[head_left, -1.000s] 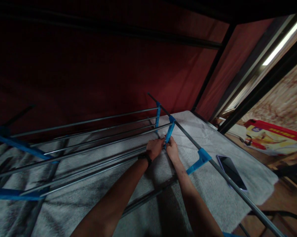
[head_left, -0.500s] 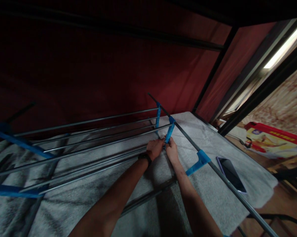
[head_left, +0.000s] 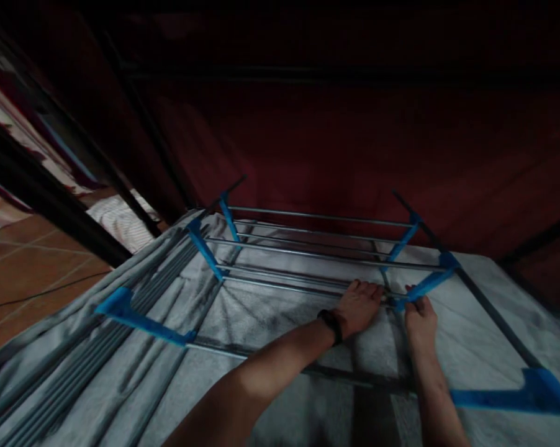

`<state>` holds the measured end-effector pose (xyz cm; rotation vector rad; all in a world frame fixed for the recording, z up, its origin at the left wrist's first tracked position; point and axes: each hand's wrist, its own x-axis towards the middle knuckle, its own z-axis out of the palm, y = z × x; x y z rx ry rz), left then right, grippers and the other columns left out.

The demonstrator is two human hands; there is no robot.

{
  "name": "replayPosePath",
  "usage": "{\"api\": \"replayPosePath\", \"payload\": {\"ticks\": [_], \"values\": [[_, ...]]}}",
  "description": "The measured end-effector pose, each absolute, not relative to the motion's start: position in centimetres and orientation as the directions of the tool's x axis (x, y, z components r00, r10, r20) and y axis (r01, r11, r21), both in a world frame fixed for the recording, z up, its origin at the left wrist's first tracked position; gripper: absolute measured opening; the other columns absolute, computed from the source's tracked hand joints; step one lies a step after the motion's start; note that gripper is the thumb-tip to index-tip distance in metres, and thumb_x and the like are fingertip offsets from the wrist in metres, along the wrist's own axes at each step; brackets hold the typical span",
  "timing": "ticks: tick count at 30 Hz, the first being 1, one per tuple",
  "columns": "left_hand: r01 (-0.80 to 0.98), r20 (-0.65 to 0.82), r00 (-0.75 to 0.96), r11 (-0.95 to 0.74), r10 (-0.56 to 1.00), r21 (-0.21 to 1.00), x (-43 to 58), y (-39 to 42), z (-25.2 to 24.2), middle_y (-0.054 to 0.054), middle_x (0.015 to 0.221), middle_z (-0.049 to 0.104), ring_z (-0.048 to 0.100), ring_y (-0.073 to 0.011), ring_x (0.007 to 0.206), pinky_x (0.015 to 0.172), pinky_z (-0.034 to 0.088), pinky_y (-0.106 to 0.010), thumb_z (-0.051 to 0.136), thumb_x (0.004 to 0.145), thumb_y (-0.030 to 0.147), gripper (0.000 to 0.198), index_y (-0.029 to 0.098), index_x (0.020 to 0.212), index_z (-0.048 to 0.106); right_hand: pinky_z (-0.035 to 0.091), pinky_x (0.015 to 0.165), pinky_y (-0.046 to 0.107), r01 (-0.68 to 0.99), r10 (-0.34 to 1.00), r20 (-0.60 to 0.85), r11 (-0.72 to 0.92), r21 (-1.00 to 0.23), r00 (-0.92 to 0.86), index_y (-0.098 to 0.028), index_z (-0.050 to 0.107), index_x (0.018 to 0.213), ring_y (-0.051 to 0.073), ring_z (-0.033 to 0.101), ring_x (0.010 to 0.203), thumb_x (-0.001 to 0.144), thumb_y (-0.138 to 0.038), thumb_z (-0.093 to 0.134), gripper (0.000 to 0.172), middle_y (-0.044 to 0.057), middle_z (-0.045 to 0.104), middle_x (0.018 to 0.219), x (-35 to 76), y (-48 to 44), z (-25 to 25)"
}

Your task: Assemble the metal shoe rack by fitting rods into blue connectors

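A rack of thin metal tubes and blue plastic brackets lies on a grey cloth (head_left: 270, 323). My left hand (head_left: 361, 307), with a dark band on its wrist, is closed around the right end of a metal tube (head_left: 280, 287). Close by, my right hand (head_left: 421, 320) pinches the lower end of a blue bracket (head_left: 426, 285), where the tube meets it. The fingers partly hide that joint. At the rack's other end, a second blue bracket (head_left: 205, 249) holds the tubes' left ends.
Several loose grey tubes (head_left: 89, 347) lie along the left side of the cloth. Blue brackets stick out at the front left (head_left: 140, 320) and front right (head_left: 508, 394). Dark posts (head_left: 51, 192) and a dark red fabric wall (head_left: 317, 143) border the surface; floor tiles show at left.
The view has swung left, bringing the loose tubes and tiled floor into sight and losing the phone. Both hands stay at the same bracket joint.
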<state>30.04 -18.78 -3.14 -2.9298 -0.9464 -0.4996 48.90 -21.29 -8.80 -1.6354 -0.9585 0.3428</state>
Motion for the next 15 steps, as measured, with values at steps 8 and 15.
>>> {"api": "replayPosePath", "payload": {"ticks": [8, 15], "values": [[0.589, 0.236, 0.766, -0.8, 0.598, 0.114, 28.6, -20.1, -4.0, -0.02, 0.151, 0.038, 0.035, -0.026, 0.141, 0.119, 0.022, -0.042, 0.038, 0.089, 0.016, 0.056, 0.002, 0.144, 0.035, 0.045, 0.082, 0.041, 0.327, 0.679, 0.217, -0.035, -0.944, 0.701, -0.014, 0.061, 0.111, 0.021, 0.054, 0.08, 0.063, -0.033, 0.056, 0.052, 0.005, 0.061, 0.09, 47.6, -20.9, -8.8], [0.63, 0.393, 0.627, -0.734, 0.673, 0.252, 23.8, -23.0, -2.8, -0.016, 0.151, 0.039, 0.033, -0.0243, 0.142, 0.119, 0.024, -0.045, 0.042, 0.09, 0.016, 0.054, 0.01, 0.144, 0.037, 0.048, 0.079, 0.042, 0.255, 0.681, 0.172, -0.023, -0.967, 0.712, -0.018, 0.059, 0.099, 0.023, 0.055, 0.08, 0.062, -0.035, 0.06, 0.041, 0.005, 0.059, 0.088, 48.9, -20.8, -9.2]]}}
